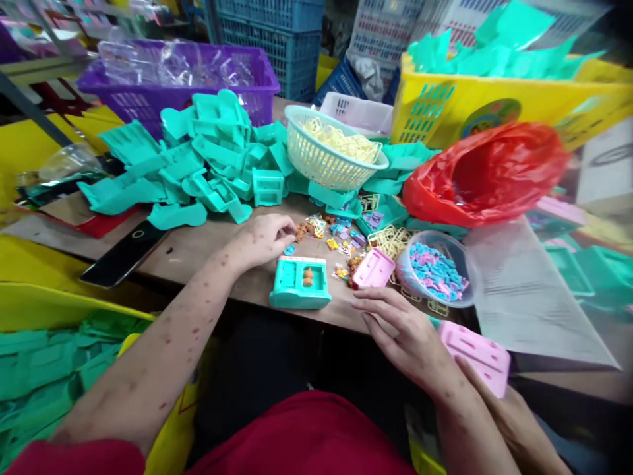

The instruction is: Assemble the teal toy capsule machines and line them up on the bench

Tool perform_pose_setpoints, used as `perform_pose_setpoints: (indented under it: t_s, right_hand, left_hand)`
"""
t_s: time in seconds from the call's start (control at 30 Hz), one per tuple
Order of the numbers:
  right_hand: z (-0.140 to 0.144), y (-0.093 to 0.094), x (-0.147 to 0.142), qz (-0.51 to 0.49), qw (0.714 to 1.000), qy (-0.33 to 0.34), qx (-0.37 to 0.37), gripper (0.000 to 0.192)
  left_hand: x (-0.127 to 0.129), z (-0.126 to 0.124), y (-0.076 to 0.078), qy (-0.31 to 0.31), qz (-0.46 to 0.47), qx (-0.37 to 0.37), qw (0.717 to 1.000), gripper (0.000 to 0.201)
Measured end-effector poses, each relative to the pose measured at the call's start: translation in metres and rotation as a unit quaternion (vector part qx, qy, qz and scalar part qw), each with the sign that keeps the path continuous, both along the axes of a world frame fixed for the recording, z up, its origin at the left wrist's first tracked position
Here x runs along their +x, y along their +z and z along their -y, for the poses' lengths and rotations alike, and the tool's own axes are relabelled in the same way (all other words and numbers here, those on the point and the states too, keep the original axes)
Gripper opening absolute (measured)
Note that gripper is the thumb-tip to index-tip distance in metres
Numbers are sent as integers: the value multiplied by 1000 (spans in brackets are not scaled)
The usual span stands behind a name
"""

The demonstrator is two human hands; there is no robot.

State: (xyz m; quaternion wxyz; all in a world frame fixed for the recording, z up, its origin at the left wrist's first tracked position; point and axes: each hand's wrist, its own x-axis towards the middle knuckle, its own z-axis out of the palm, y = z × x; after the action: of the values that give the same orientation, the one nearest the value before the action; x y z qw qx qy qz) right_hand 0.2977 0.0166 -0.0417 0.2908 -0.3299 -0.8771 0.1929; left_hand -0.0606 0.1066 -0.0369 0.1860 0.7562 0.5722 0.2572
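Note:
My left hand (267, 239) is at the table with its fingers curled together. The fingertips are at a small heap of brown toy figures (302, 231); what lies between them is hidden. Just in front of me stands a teal plastic toy case (301, 284) with a small brown figure (308, 277) in its right recess. Over the table's front edge, my right hand (403, 330) hangs palm down, fingers stretched out and holding nothing. Its fingertips are close to a pink plastic tray (374, 269). A blue round piece (289, 250) lies beside my left fingers.
Another person's hand (514, 409) holds a pink part (477, 356) under my right forearm. Small blue and pink pieces fill a clear tub (467, 257). Behind are piled teal parts (212, 158), a pale basket (326, 158) and a red bag (484, 178). A phone (123, 254) lies left.

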Motion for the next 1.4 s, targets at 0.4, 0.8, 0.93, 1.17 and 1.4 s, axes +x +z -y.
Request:
perform_pose_setpoints:
  t_s: [0.4,0.8,0.93,1.17,1.4]
  right_hand:
    - [18,21,-5,-16,999,47,-23,23]
    - [33,7,-9,-18,998,24,-50,17]
    - [43,2,-1,-27,998,3,-54,15]
    - [51,-5,20,-26,997,-18,-76,16]
    - [52,-4,25,-24,996,-14,-85,17]
  left_hand:
    - [33,7,25,-74,0,-53,996,31]
    - [181,-139,27,-192,-262,64,944,41]
    - [210,-164,22,-186,-284,45,939,44]
    - [202,-184,17,-167,-276,34,946,43]
    - [194,-171,18,-155,-276,63,947,50]
